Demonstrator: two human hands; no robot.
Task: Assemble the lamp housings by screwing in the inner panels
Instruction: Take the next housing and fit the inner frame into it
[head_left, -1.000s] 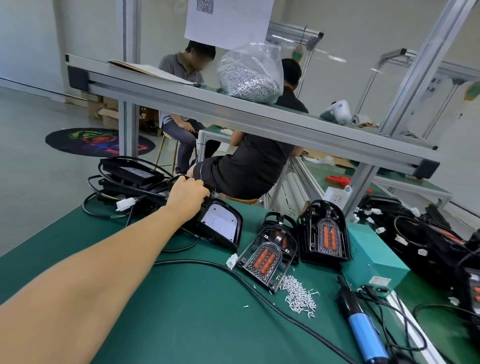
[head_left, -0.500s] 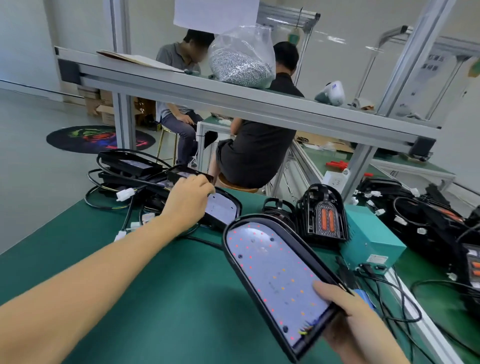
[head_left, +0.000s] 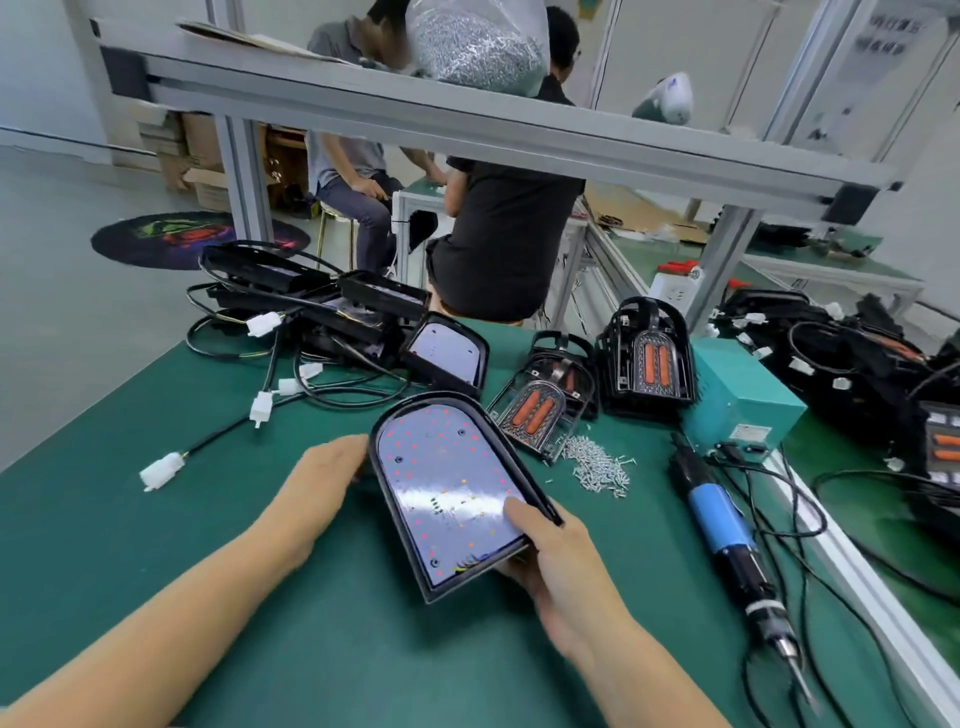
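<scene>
A black arch-shaped lamp housing (head_left: 447, 483) with a pale LED board inside lies tilted at the middle of the green bench. My right hand (head_left: 550, 551) grips its lower right corner, thumb pressed on the board. My left hand (head_left: 327, 473) holds its left edge. Two black inner panels with orange strips stand behind: the nearer inner panel (head_left: 537, 410) and the taller inner panel (head_left: 649, 358). A pile of small screws (head_left: 597, 467) lies to the right of the housing.
An electric screwdriver (head_left: 727, 525) with a blue grip lies at the right beside a teal power box (head_left: 737, 400). More housings and cables (head_left: 322, 317) are heaped at the back left, and another heap (head_left: 857, 364) at the right. Two people sit behind the aluminium frame (head_left: 467, 124).
My left hand left the heap at the back left and came to the housing's left edge. The housing came down toward the bench centre, held in my right hand.
</scene>
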